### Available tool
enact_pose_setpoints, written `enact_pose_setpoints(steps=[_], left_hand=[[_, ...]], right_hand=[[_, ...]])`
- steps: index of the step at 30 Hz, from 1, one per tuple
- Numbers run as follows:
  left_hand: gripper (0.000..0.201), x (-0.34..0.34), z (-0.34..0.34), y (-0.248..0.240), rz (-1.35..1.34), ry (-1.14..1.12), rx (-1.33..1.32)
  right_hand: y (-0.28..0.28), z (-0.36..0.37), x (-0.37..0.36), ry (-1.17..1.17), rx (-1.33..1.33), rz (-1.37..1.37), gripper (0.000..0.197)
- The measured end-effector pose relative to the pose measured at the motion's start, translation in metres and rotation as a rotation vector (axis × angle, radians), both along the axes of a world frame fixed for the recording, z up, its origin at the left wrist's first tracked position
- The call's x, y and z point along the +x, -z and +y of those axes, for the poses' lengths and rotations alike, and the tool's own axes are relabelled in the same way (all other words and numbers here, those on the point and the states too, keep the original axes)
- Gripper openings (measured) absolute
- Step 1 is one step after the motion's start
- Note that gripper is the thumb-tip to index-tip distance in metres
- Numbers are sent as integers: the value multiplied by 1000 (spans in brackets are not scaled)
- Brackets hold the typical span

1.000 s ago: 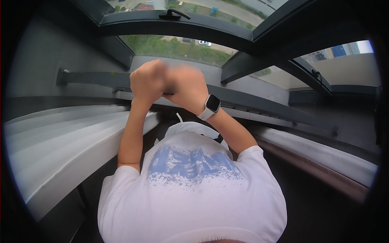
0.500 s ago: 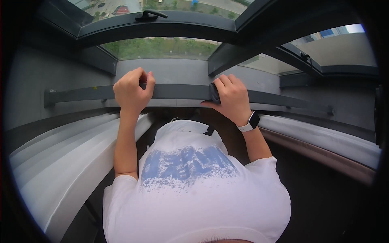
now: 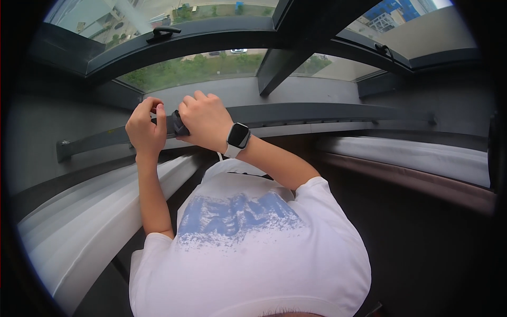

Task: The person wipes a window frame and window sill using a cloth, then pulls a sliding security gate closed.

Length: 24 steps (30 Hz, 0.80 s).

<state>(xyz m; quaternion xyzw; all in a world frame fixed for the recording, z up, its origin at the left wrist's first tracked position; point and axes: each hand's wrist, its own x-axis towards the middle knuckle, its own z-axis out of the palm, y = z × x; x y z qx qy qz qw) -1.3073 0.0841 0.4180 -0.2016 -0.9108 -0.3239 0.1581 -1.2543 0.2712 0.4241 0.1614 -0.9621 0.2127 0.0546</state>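
A dark grey metal rail [image 3: 317,112] runs across in front of me, below the windows. My right hand [image 3: 203,119], with a white-strapped watch [image 3: 238,135] on its wrist, is closed on a crumpled dark cloth [image 3: 179,124] at the rail, left of centre. The cloth mostly hides under the palm and shows at the thumb side. Just left of it, my left hand [image 3: 146,127] is at the rail with fingers curled toward the thumb. A small gap shows between them and I see nothing held there.
Dark window frames [image 3: 211,38] with a handle [image 3: 165,31] rise beyond the rail; a second handle [image 3: 384,50] is at the right. White curtain-like fabric [image 3: 79,222] hangs at lower left, and more white fabric [image 3: 406,156] with a brownish band [image 3: 412,185] lies at right.
My right hand has moved left along the rail with the dark cloth, close to my left hand. The view has shifted, and my left hand sits slightly further left and lower in it.
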Motion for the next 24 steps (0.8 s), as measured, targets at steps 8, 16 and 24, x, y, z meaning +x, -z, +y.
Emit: enact_pose_setpoints(steps=[8,16,24], left_hand=[[22,3,0,-3,0,-1,-30],[31,1,6,-13,-122,-33,-81],[35,-1,-2,-4,-154,-67,24]], right_hand=[[-19,145,58,26,46,44,51],[-13,61,14,-100,88,-55,52],[4,-14,-18,-129,33,-30,46]])
